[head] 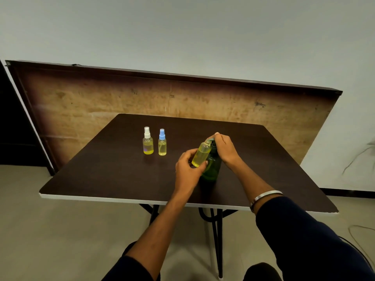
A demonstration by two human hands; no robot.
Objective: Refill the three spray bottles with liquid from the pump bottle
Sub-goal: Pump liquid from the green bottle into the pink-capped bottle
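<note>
Dark table (113,175) is holding 2 capped spray bottles (148,141). Left hand (187,168) is gripping an uncapped bottle (200,154), tilted against the green pump bottle (212,169). Right hand (225,148) is curling over its pump top.

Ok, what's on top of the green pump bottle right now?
The right hand covers the green pump bottle's top, hiding the pump head. The left hand tilts an uncapped spray bottle against it; the nozzle is barely visible.

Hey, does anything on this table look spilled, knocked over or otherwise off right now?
No spill shows. The only tilted thing is the uncapped spray bottle, deliberately held by the left hand against the green pump bottle. The white-capped bottle and blue-capped bottle stand upright.
</note>
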